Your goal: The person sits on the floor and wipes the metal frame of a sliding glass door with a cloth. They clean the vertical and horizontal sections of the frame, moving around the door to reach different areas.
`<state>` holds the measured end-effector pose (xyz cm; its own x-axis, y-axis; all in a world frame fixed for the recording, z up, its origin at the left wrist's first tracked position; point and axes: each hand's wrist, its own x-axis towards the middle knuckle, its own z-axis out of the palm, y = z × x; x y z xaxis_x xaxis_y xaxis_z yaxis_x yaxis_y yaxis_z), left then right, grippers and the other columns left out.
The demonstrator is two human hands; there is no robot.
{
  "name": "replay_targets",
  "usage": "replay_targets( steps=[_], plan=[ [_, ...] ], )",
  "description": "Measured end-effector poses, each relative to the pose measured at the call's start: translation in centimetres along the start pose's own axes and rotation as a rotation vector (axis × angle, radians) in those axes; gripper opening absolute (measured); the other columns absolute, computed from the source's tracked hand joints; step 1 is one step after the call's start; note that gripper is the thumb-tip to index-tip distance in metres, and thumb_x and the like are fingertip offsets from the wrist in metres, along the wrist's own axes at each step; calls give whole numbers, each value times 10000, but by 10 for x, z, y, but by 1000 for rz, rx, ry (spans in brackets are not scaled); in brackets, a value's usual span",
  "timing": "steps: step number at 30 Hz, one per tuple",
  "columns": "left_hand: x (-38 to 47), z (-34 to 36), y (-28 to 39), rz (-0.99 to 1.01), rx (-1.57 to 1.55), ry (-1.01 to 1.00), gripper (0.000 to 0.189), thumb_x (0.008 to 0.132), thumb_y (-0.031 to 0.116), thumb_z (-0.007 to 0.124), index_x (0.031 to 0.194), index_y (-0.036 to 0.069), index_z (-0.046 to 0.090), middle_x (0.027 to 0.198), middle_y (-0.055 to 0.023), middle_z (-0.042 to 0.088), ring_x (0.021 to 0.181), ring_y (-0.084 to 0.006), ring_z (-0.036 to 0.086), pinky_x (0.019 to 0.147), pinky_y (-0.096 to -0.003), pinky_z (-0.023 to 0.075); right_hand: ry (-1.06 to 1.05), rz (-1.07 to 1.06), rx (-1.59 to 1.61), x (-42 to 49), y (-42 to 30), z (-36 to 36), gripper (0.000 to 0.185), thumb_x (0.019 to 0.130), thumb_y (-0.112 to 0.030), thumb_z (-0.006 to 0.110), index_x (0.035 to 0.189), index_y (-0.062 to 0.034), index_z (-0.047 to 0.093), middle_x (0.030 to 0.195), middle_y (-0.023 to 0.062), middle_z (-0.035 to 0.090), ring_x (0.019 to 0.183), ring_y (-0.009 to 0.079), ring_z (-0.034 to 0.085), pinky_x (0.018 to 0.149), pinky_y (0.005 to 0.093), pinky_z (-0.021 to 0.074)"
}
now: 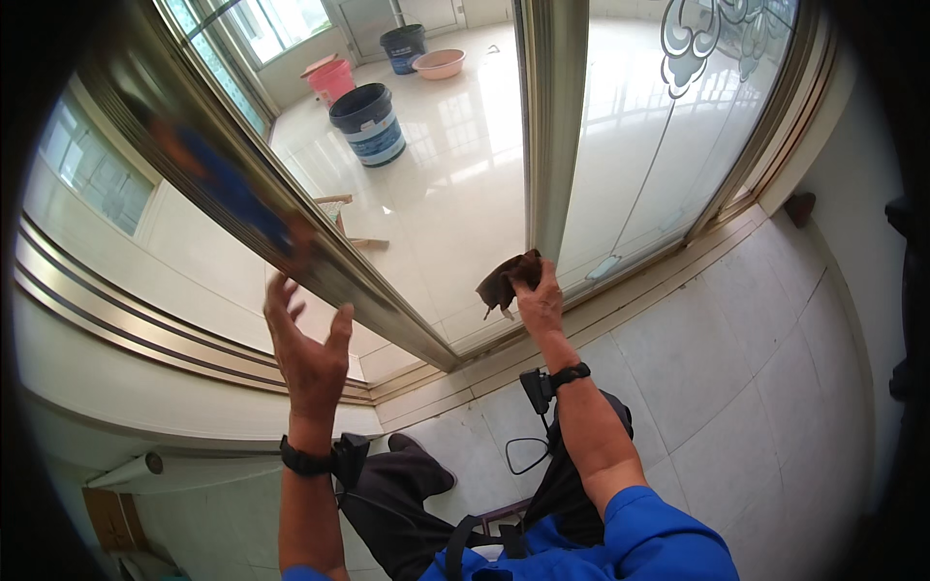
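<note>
My right hand grips a crumpled dark brown cloth beside the metal upright between two glass door panels, low down near the sill. My left hand is raised with fingers and thumb spread and holds nothing. It is just in front of the lower part of a wide shiny metal door frame; whether the fingertips touch it I cannot tell. Each wrist wears a black strap with a small device. The right-hand glass panel bears an etched scroll pattern.
Behind the glass, a dark paint bucket, a pink bucket, another dark bucket and a pink basin stand on glossy tiles. A door track crosses the floor before my feet. A white roll lies at lower left.
</note>
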<state>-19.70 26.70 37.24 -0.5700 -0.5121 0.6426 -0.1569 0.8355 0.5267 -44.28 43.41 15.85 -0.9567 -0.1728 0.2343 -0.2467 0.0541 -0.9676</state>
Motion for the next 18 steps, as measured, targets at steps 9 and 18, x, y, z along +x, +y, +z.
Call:
replay_targets(
  steps=[9, 18],
  plan=[
    [50, 33, 8, -72, -203, 159, 1031, 798, 200, 928, 1518, -46, 233, 1388, -232, 555, 1273, -304, 572, 1091, -418, 452, -9, 24, 45, 2, 12, 9, 492, 883, -200, 832, 1253, -47, 545, 1124, 161, 734, 1065, 347, 721, 932, 428, 562],
    [51, 36, 9, -205, -213, 148, 843, 844, 139, 862, 1423, -86, 292, 1269, -213, 620, 1149, -224, 644, 1012, -333, 499, 12, -4, -9, -2, 7, 10, 471, 899, -167, 807, 1262, -40, 535, 1130, 168, 726, 1083, 353, 710, 949, 430, 551]
  ],
)
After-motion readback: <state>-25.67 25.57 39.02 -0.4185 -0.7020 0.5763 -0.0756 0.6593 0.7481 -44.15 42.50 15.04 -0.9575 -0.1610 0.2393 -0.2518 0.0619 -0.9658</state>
